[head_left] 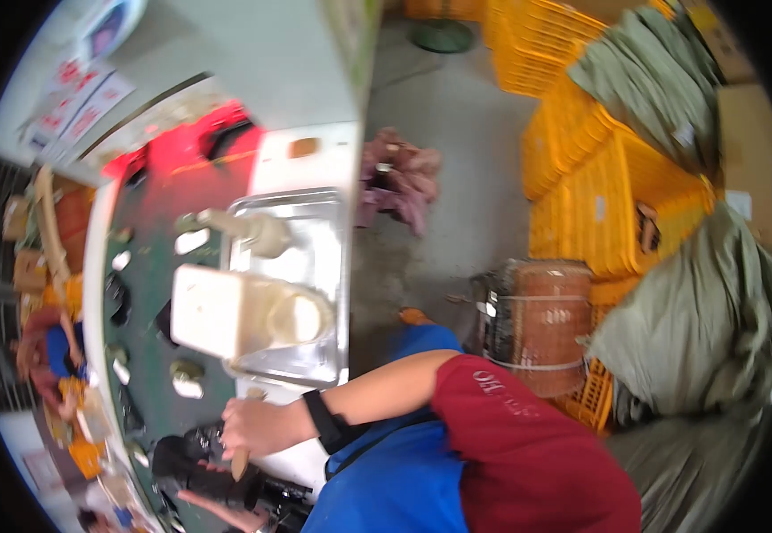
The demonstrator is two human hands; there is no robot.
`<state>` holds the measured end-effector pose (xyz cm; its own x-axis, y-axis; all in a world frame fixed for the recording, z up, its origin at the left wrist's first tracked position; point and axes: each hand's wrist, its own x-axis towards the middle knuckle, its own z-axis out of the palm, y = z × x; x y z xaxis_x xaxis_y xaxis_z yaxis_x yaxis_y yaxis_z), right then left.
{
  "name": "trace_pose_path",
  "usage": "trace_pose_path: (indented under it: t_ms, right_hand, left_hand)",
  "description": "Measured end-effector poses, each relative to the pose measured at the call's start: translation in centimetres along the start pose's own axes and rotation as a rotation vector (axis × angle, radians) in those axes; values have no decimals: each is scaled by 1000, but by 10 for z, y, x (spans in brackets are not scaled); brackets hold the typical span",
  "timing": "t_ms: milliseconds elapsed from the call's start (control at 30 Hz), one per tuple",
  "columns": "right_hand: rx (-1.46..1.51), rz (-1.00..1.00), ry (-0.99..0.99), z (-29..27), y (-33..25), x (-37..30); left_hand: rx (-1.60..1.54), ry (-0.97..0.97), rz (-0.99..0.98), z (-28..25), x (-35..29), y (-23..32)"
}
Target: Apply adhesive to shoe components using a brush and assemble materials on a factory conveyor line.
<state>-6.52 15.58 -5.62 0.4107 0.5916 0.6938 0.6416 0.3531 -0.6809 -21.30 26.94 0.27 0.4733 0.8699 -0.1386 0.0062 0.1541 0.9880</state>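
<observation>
My right hand (257, 431), with a black band on its wrist, is closed around a tool with a light wooden handle (240, 465). The tool's working end cannot be made out. Below that hand is a glossy black shoe (181, 464), blurred and partly covered. My left hand (230, 513) is at the shoe's near side, its fingers wrapped against it and partly hidden. Just ahead stands a metal tray (340, 231). On it are a white plastic jug (208, 311), an open cup of whitish liquid (300, 320) and a pale bottle (266, 234).
A green conveyor belt (159, 351) carries several dark and white shoe parts, with red material (199, 147) at its far end. On the right are yellow crates (581, 213), green sacks (697, 311) and a strapped brown bundle (550, 324). Other people work across the belt.
</observation>
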Motion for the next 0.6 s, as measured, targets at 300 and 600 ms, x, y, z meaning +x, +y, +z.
trace_pose_path:
  t_ms: [300,600]
  right_hand:
    - [93,64,-279,21,-8,14]
    - [71,206,-693,67,-27,8]
  left_hand:
    - [-539,135,-74,-36,-14,-26]
    - [-363,309,157,-73,-6,-66]
